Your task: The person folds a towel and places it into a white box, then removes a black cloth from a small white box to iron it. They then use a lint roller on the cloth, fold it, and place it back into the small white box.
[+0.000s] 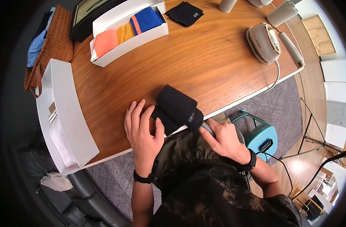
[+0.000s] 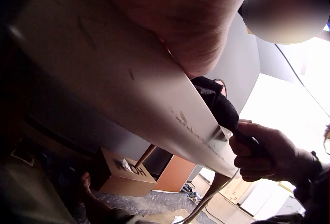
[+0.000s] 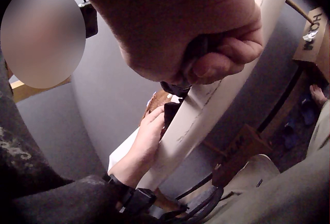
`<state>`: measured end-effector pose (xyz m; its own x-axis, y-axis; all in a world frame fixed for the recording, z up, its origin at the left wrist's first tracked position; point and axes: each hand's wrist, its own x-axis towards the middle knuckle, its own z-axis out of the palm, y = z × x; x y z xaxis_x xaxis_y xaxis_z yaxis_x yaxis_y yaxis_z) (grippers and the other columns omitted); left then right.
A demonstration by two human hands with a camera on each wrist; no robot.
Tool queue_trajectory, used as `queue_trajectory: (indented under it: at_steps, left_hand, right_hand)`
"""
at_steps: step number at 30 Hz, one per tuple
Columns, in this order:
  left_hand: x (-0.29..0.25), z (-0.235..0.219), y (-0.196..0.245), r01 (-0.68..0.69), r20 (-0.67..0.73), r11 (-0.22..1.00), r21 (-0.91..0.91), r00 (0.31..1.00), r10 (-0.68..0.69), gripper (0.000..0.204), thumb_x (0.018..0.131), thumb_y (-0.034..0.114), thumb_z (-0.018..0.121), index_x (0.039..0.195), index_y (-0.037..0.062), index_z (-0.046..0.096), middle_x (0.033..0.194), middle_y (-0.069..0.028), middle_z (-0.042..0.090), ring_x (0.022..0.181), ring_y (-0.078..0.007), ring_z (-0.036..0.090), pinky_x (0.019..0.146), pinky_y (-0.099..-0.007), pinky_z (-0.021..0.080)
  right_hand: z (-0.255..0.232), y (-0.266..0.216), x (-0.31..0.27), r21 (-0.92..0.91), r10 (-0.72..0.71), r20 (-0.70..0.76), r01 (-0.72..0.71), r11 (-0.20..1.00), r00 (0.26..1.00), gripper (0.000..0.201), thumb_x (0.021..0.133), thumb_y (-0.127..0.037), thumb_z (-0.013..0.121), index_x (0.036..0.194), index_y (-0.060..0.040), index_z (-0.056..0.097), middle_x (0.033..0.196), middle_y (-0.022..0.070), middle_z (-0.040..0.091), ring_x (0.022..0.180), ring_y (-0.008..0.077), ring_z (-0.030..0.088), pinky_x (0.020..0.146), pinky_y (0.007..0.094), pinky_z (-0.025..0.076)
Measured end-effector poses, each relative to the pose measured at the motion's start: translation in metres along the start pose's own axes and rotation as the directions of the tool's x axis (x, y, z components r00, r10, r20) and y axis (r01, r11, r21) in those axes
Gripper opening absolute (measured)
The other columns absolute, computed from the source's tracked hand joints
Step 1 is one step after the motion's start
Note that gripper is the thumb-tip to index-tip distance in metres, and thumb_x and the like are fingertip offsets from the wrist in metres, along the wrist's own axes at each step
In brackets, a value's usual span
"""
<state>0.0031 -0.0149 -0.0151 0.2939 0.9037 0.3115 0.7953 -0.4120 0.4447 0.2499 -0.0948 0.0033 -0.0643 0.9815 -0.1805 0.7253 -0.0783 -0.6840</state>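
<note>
A black cloth (image 1: 176,104) with white lettering lies folded at the table's near edge. From beneath its lettered end comes a grey handle (image 1: 208,128), and my right hand (image 1: 227,140) grips it with curled fingers. What the handle belongs to is hidden by the cloth. My left hand (image 1: 142,130) rests at the cloth's left side, fingers spread and gently bent, index finger and thumb at the fabric. In the left wrist view the right hand (image 2: 268,152) makes a fist around the handle, just beyond the table edge. The left hand (image 3: 142,146) also shows in the right wrist view.
A white box (image 1: 129,47) holds coral, yellow and blue folded cloths. Beside it lies a folded black cloth (image 1: 184,14). A cream handheld appliance (image 1: 264,43) with a cord stands at the right. A larger white box (image 1: 72,113) borders the left; a teal stool (image 1: 261,136) is below.
</note>
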Motion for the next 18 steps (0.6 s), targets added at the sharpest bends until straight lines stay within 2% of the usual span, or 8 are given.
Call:
queue_trajectory:
  at_steps: [18]
  left_hand:
    - [0.0000,0.0004,-0.0005,0.006,0.008,1.000,0.001,1.000,-0.006,0.037,0.088,0.014,0.067,0.124,0.0057,0.069,0.144,-0.0130,0.060,0.139,-0.0393,0.050,0.115,-0.0535,0.038]
  right_hand:
    - [0.0013,-0.0003,0.0017,0.031,-0.002,-0.017,0.002,1.000,1.000,0.032,0.100,-0.032,0.066,0.091,-0.0010,0.066,0.061,0.0220,0.058,0.061,0.0451,0.063,0.057,0.0483,0.049]
